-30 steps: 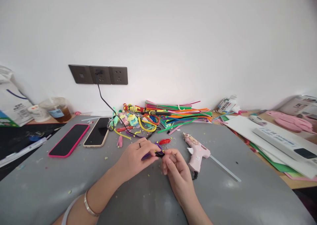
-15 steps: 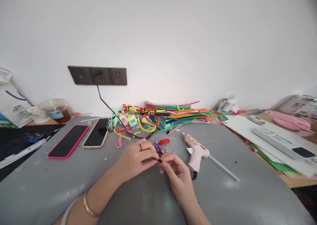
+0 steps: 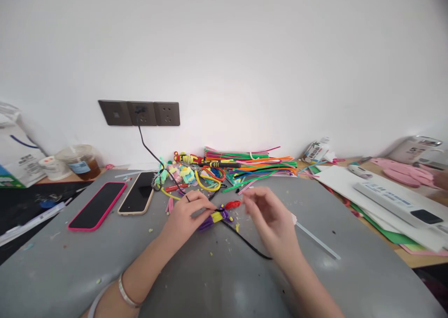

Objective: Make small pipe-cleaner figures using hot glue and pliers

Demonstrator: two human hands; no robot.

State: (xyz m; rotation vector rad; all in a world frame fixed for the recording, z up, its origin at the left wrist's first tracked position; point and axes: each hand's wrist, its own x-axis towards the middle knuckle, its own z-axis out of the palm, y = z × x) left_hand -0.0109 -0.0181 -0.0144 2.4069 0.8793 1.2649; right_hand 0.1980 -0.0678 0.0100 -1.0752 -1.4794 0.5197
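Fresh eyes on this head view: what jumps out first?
The bright bundle of pipe cleaners by the white wall stands out. Nearer, the left hand is at a purple and yellow piece, a red piece just beyond. Left on the grey tabletop lies a pink-cased phone.

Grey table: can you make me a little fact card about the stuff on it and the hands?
Table: grey, crumbs scattered on it
Left hand: fingertips on the purple-and-yellow piece
Right hand: near the red piece; can't tell if it holds anything
Left side: pink-edged phone, pale-edged phone
Back: colourful stick bundle
Right side: clear stick
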